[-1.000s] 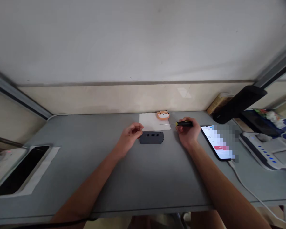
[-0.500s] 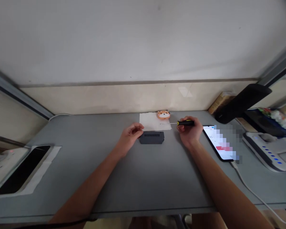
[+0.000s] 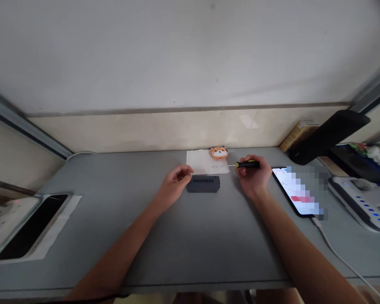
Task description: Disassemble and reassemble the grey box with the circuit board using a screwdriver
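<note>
A dark grey box with a row of slots [image 3: 204, 185] lies on the desk in front of me. My left hand [image 3: 175, 183] is at its upper left corner, with thumb and fingertips drawn together in a pinch. Whether something small sits between those fingertips I cannot tell. My right hand [image 3: 254, 177] is closed round the black and yellow handle of a screwdriver [image 3: 248, 164]. The thin shaft points left, its tip over a white sheet of paper [image 3: 198, 161] behind the box. An orange and white animal-faced case [image 3: 219, 152] rests on the paper's far right corner.
A lit phone [image 3: 294, 192] with a white cable [image 3: 331, 249] lies right of my right hand, beside a white power strip [image 3: 364, 207]. Behind them stand a black cylinder [image 3: 331, 135] and a book [image 3: 299, 135]. Another phone [image 3: 34, 226] lies far left. A wall [image 3: 139, 131] bounds the back.
The whole view has shifted slightly. Both hands, the box and the screwdriver keep nearly the same positions relative to each other.
</note>
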{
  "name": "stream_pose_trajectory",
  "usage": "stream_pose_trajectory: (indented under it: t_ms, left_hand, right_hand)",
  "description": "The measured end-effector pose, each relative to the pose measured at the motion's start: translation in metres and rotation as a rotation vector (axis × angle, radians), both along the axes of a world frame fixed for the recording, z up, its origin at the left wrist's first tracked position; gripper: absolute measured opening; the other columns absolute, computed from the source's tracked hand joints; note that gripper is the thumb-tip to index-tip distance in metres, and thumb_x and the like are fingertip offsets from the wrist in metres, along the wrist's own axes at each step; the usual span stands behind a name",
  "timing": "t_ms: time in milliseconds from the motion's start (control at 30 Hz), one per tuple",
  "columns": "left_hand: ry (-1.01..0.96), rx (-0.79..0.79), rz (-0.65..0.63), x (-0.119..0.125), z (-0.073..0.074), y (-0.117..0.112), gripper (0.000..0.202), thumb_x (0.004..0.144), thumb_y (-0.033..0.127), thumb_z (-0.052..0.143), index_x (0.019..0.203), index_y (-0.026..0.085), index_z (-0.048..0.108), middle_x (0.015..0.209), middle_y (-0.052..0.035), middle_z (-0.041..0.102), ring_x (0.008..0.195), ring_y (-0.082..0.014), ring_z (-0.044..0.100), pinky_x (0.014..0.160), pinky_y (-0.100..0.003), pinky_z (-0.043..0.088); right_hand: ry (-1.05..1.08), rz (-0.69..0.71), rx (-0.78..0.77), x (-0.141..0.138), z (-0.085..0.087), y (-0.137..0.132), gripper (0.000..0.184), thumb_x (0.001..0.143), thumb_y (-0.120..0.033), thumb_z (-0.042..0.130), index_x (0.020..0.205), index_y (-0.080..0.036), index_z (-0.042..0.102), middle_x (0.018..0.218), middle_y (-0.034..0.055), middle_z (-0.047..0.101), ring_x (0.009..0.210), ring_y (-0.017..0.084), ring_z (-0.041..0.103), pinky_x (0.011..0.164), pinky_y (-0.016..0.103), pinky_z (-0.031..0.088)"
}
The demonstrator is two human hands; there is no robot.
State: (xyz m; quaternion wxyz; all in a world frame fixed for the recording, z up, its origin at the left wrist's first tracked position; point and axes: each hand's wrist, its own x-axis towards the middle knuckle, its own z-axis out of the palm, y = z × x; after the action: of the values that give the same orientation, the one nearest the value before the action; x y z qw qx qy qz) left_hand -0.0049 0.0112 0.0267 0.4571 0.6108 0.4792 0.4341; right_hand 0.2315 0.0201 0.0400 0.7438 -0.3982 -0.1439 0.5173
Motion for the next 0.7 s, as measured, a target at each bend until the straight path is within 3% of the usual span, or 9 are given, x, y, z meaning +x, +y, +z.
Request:
stream_pose_trajectory:
  t_ms: [233,433,533,700]
  left_hand:
    - [0.041,-0.002,-0.002,-0.003,-0.001,0.002,0.016,0.085,0.036,0.061,0.087,0.022,0.067,0.084,-0.0014,0.062,0.080,-0.0172,0.057,0.074,-0.028,0.048]
    - [0.210,0.010,-0.319,-0.020,0.013,-0.003,0.031,0.083,0.040,0.070,0.111,0.027,0.070,0.111,-0.0054,0.070,0.093,-0.0220,0.065,0.082,-0.033,0.053]
    - [0.227,0.042,-0.285,-0.019,0.011,-0.004,0.033,0.081,0.037,0.073,0.112,0.027,0.070,0.115,-0.0057,0.071,0.095,-0.0229,0.067,0.087,-0.036,0.055]
    - [0.138,0.043,-0.199,-0.009,-0.006,0.001,0.038,0.080,0.042,0.074,0.112,0.023,0.067,0.115,-0.0071,0.071,0.098,-0.0225,0.068,0.088,-0.036,0.055]
  right_hand:
    - [-0.005,0.010,0.006,0.001,0.005,-0.001,0.014,0.065,-0.026,0.059,0.056,-0.021,0.049,0.052,-0.0026,0.052,0.037,0.006,0.037,0.036,0.020,0.029]
    - [-0.002,0.008,-0.003,0.003,0.007,-0.003,0.015,0.066,-0.025,0.058,0.056,-0.020,0.048,0.053,-0.0021,0.052,0.038,0.006,0.037,0.036,0.019,0.029]
    - [-0.040,0.020,0.023,0.004,0.008,-0.003,0.018,0.066,-0.027,0.062,0.055,-0.020,0.049,0.055,-0.0024,0.050,0.041,0.006,0.040,0.036,0.019,0.029]
    - [-0.188,-0.011,0.178,0.008,0.013,-0.003,0.024,0.064,-0.032,0.065,0.047,-0.021,0.051,0.050,-0.0024,0.041,0.045,0.008,0.038,0.038,0.021,0.030]
